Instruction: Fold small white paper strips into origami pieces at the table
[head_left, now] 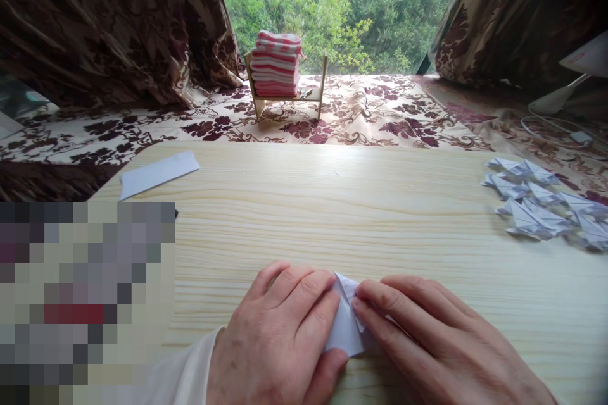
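Paper: folded paper (346, 323) lies on the worktop (332, 215), at its near edge, between my hands.
Left grip: left hand (275, 335) pinches its edge, thumb below.
Right grip: right hand (427, 342) spread, fingertips pressing it flat.
Risk: uneven pressure, I judge, could slide the layers and skew the crease.

2 hands (280, 335) (427, 335) on folded paper (346, 329)
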{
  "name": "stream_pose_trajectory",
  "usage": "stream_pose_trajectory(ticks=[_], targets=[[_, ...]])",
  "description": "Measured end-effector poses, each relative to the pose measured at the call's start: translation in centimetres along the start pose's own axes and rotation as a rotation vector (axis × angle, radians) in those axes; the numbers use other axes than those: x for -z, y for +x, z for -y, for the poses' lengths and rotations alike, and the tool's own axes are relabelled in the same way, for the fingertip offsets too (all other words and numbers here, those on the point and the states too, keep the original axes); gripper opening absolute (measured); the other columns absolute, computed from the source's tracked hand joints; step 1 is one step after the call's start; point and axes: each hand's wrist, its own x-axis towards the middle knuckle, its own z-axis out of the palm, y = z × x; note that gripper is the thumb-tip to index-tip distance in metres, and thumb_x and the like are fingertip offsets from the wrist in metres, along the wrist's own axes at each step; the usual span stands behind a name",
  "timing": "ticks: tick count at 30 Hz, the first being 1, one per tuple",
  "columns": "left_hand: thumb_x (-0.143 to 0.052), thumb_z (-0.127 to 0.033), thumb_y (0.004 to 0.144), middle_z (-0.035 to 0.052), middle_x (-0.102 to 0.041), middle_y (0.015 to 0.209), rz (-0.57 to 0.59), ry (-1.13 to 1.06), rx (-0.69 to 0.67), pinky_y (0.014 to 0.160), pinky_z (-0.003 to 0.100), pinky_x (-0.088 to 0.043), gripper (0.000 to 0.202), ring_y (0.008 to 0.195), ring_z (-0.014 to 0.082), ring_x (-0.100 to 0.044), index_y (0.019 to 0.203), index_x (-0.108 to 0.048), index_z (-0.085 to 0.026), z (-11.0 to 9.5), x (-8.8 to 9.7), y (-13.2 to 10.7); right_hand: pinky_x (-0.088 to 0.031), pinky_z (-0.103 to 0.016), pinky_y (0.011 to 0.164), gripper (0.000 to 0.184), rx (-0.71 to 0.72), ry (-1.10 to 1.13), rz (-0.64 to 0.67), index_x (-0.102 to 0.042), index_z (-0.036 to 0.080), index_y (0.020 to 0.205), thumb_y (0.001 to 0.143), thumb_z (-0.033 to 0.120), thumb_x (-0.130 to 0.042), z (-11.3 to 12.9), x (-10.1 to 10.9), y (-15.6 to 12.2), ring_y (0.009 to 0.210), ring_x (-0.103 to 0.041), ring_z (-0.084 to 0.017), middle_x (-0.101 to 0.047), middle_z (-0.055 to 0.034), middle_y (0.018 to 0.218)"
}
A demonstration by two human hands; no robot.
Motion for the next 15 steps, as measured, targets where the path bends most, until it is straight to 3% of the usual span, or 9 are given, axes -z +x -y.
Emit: stream_pose_trajectory(ticks=[11, 15], targets=[[-0.045, -0.032, 0.091, 0.0068, -0.066, 0.115, 0.023, 0.01, 0.007, 0.096, 0.039, -0.039, 0.031, 0.104, 0.0227, -0.057, 0.108, -0.064, -0.015, -0.1, 0.0, -0.1, -0.055, -0.028, 0.066, 0.048, 0.013, 0.014, -0.028, -0.071, 0.016, 0.087, 0.097, 0.013, -0.024, 0.2, 0.0, 0.0, 0.079, -0.064, -0.018, -0.073, -0.0062, 0.088], [-0.039, -0.032, 0.093, 0.0057, -0.069, 0.108, -0.118, 0.004, -0.02, 0.094, 0.038, -0.038, 0.032, 0.099, 0.0211, -0.058, 0.102, -0.065, -0.016, 0.1, -1.0, -0.3, -0.056, -0.028, 0.067, 0.049, 0.009, 0.035, -0.027, -0.072, 0.017, 0.086, 0.097, 0.013, -0.024, 0.3, 0.1, 0.1, 0.08, -0.064, -0.018, -0.073, -0.0064, 0.089]])
